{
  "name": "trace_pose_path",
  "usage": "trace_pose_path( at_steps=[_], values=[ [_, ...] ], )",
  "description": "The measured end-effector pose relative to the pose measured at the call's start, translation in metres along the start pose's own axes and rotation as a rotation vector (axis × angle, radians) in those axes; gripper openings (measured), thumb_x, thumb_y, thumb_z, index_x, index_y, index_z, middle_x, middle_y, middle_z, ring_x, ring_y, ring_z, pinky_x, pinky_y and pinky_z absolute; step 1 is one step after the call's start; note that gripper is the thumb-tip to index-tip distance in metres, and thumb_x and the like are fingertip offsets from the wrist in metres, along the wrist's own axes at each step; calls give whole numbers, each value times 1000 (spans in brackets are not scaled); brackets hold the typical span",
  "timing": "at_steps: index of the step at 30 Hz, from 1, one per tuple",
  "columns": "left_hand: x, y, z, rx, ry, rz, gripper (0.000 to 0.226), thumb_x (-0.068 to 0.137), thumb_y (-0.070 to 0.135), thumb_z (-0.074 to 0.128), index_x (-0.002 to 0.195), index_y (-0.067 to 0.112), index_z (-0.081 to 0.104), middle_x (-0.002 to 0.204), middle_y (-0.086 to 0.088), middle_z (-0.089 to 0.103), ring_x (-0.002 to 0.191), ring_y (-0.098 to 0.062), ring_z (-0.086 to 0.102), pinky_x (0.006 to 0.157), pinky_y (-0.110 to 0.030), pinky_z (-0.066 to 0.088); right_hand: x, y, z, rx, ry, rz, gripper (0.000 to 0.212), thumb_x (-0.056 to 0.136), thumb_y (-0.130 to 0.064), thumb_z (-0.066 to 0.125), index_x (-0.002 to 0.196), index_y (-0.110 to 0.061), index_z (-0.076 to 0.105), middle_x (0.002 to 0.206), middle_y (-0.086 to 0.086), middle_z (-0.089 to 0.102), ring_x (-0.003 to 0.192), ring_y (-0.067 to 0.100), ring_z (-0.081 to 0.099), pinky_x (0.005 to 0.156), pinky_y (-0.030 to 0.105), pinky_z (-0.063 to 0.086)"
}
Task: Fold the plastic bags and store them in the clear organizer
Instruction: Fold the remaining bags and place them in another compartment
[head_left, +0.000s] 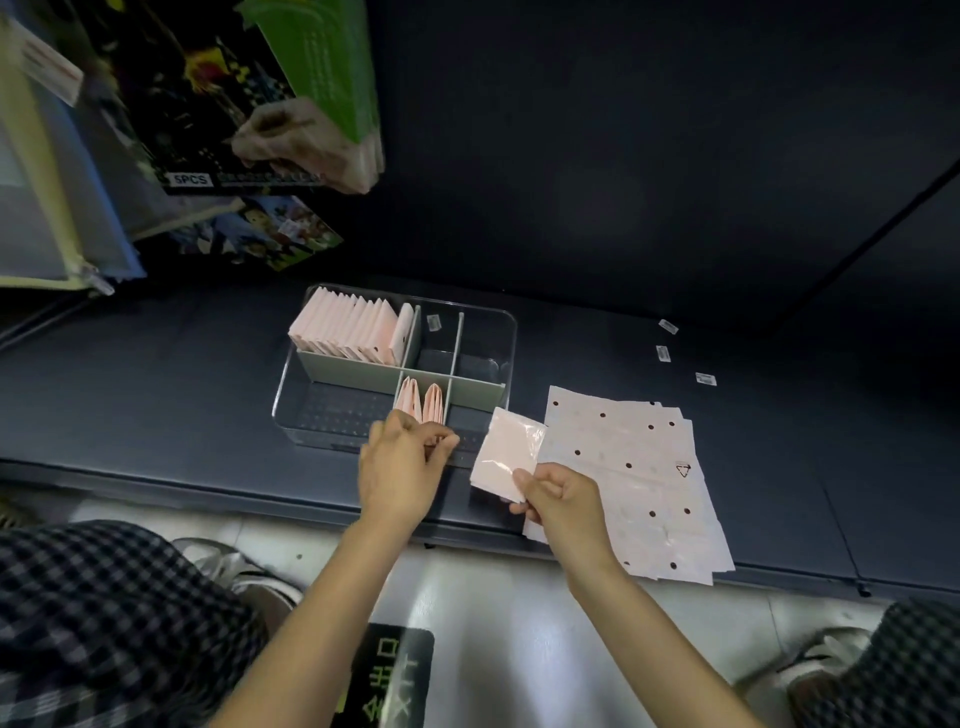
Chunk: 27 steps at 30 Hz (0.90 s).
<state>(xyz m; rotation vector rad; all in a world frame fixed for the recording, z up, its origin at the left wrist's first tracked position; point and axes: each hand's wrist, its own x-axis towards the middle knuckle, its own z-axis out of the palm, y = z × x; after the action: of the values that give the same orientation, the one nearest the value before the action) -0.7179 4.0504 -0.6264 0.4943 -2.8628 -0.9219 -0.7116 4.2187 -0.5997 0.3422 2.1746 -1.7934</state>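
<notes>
Folded plastic bag (506, 453), centre frame: light, limp, slippery film, pinched at lower corner in right hand (563, 501) grip; left hand (402, 467) grip pinching folded bags (422, 402) in clear organizer (511, 332).

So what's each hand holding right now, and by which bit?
The right hand pinches a folded bag by its lower corner. The left hand reaches into the organizer; whether its fingertips grip anything cannot be told.

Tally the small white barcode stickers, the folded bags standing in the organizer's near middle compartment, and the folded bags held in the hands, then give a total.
Barcode stickers: 4, one inside the clear organizer
Folded bags in the near middle compartment: 2
Folded bag pinched by the right hand: 1
Total: 7
</notes>
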Motion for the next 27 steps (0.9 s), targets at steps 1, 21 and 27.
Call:
trace_pose_path(
  at_steps=[1,21,27],
  values=[
    [5,-5,1,83,-10,21,24,90,42,56,107,30,68,106,-2,53,100,-22,45,85,-33,38,2,0,2,-6,4,4,25,90,-10,60,65,-12,59,59,-2,65,51,7,58,54,15,43],
    [38,-19,12,38,121,-75,14,84,15,60,93,15,71,86,-7,70,90,-26,54,79,-33,37,68,-29,66,-794,27,-305,14,88,-18,53,90,-12,65,76,9,70,77,28,66,72,29,50],
    [34,-22,15,32,124,-17,21,82,16,64,103,14,69,94,-8,70,94,-29,53,81,-36,36,79,-40,94,-998,-31,-287,24,88,-9,48,108,-8,62,102,15,67,92,34,63,70,33,49]
  ],
)
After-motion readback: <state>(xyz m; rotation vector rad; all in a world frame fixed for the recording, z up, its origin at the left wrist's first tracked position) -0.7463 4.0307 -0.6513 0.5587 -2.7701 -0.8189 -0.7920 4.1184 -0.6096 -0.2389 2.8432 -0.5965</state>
